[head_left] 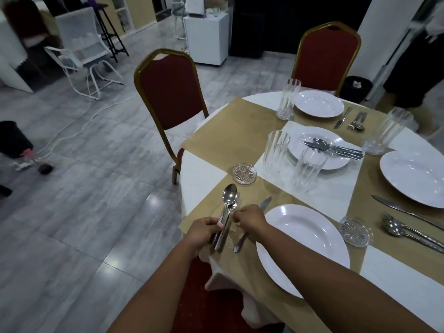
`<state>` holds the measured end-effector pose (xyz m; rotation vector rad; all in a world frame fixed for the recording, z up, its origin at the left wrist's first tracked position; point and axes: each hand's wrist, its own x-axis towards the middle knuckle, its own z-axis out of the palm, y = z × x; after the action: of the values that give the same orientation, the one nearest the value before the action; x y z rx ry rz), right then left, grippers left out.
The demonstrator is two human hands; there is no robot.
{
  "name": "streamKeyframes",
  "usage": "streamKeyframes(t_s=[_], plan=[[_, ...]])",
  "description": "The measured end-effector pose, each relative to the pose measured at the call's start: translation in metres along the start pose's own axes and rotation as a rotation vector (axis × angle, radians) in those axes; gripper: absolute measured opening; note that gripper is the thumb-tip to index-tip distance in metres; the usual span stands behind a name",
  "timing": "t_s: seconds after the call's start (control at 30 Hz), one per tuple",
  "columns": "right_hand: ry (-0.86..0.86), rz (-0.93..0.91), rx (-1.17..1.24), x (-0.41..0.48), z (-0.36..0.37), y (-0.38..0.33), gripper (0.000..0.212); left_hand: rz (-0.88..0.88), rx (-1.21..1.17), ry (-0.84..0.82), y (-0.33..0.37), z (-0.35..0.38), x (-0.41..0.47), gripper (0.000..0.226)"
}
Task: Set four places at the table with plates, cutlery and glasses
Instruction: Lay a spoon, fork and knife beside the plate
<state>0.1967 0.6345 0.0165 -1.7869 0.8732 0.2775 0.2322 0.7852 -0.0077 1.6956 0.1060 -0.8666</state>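
On the table (216,140), left hand (204,228) grips spoon (229,195).

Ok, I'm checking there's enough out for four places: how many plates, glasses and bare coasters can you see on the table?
Plates: 4
Glasses: 4
Bare coasters: 2
Total: 10
The middle plate may be a stack; it is counted once.
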Motion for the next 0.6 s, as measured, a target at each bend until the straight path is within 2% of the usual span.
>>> streamKeyframes(t_s=[0.1,0.2,0.4,0.6], plan=[[-0.040,0.066,0.084,-0.003,-0.001,-0.005,0.010,-0.006,0.033,-0.030,0.003,0.002,0.004,0.010],[-0.106,0.139,0.231,-0.001,-0.003,-0.008,0.017,-0.024,0.034,-0.031,0.009,0.004,0.007,0.012],[0.051,0.057,0.159,0.019,0.002,-0.005,0.021,-0.060,-0.018,0.102,0.015,0.003,0.025,0.019],[0.037,0.110,0.222,0.032,0.013,-0.002,0.015,-0.023,0.201,0.226,0.022,0.004,0.044,0.016]])
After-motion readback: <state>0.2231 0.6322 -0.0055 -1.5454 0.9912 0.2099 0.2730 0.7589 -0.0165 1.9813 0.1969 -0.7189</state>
